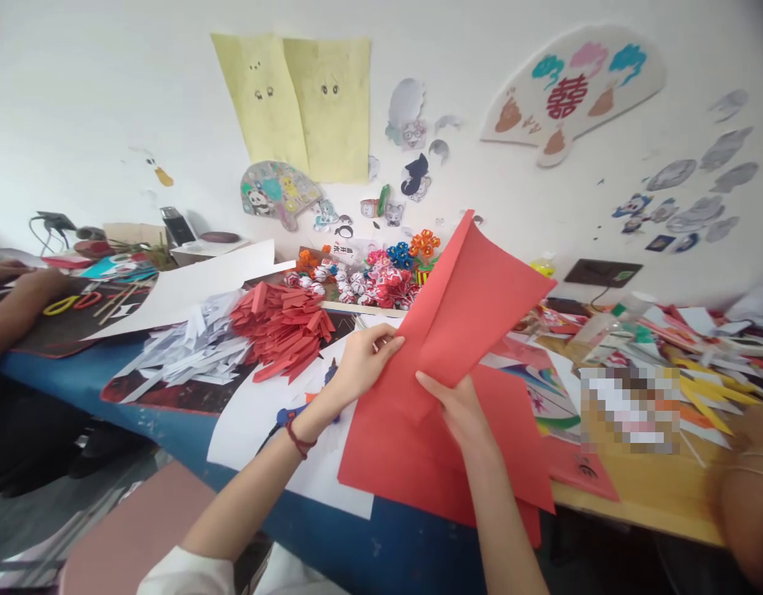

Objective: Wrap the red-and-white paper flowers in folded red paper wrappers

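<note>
The left hand [367, 355] and right hand [459, 405] pinch the red paper [474, 297], whose fold would likely stay cleanest with edges matched.

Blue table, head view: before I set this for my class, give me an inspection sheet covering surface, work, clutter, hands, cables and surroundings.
Surface: blue table, small pale marks; largely covered.
Job's things: creased red sheet held above loose red sheets.
Clutter: heaped white strips and red strips; scissors far left; paper flowers behind; scraps at right, partly pixelated.
Hands: left hand pinches the creased sheet's edge; right hand holds it lower, thumb on top.
Cables: black cable far left; another at the right-hand socket. Far ends cannot be traced.
Surroundings: other people's hands at both sides; drawings on the wall. Spills: nothing seen.
</note>
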Demonstrator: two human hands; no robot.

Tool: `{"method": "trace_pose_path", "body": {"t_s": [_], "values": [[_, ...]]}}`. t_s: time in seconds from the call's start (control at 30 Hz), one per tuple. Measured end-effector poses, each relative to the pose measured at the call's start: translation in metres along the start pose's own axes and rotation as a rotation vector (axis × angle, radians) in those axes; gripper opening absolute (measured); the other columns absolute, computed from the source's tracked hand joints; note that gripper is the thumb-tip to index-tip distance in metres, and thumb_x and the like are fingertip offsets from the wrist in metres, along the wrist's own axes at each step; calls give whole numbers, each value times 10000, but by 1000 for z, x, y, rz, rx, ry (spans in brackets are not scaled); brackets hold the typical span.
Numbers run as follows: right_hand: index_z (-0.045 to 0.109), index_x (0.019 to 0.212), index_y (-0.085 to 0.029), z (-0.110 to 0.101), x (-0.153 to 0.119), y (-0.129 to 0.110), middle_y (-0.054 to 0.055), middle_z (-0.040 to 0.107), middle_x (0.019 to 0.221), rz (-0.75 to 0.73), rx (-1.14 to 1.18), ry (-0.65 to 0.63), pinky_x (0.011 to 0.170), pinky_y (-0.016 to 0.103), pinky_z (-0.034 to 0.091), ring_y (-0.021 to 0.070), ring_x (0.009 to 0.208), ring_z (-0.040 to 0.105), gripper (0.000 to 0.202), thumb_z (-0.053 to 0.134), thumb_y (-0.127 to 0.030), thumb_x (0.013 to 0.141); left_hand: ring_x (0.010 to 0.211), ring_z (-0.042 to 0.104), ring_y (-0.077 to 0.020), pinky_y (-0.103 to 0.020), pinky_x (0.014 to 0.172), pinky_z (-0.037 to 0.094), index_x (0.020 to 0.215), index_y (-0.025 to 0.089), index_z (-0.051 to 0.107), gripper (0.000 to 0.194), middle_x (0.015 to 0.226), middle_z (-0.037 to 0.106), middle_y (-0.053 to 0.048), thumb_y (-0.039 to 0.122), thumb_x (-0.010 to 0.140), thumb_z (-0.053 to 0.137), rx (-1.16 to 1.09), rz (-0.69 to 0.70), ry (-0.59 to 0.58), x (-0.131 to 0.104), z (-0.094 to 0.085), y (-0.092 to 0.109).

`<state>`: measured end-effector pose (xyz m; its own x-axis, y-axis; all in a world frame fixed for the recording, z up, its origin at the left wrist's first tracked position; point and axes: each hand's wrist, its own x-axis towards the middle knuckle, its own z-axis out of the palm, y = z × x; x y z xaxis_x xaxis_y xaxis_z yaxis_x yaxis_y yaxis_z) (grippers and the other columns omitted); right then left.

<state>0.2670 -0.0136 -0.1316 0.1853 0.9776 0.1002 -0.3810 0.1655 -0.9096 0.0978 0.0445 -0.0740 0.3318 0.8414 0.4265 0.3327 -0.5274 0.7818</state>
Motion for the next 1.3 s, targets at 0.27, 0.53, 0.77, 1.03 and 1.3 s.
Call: {"method": "trace_pose_path", "body": {"t_s": [0.27,0.53,0.77,1.03,1.3], "values": [[706,1055,-188,9,52,-26,79,749,1105,-228,-157,19,888,412,582,279,1021,701,461,858,-333,644,841,683,-210,-279,711,536,1015,132,727,372,963,744,-74,428,790,720,-278,-202,-346,14,-15,-5],[727,987,-201,13,85,-5,66,767,1024,-240,-185,-43,826,405,599,274,943,720,391,855,-328,640,884,707,-247,-300,740,560,1011,127,750,382,949,762,-68,399,743,759,-156,-216,-300,30,-12,-29],[727,983,-193,5,92,13,80,761,1057,-158,-115,13,798,396,607,278,936,725,406,869,-329,628,837,702,-233,-266,687,539,920,106,757,472,899,759,-80,554,840,627,-69,-198,-352,32,-18,-35],[714,1034,-164,8,91,14,96,753,1089,-152,-108,-35,830,398,595,292,994,716,446,855,-344,651,837,714,-262,-283,673,556,905,110,769,379,872,766,-67,450,738,749,-54,-282,-325,31,-12,-37],[713,1047,-181,3,90,17,99,745,1114,-164,-139,-26,848,413,589,299,1009,709,436,840,-367,674,913,712,-257,-288,730,566,1036,118,753,457,997,764,-92,518,855,626,-98,-236,-399,32,-12,-39]]}}
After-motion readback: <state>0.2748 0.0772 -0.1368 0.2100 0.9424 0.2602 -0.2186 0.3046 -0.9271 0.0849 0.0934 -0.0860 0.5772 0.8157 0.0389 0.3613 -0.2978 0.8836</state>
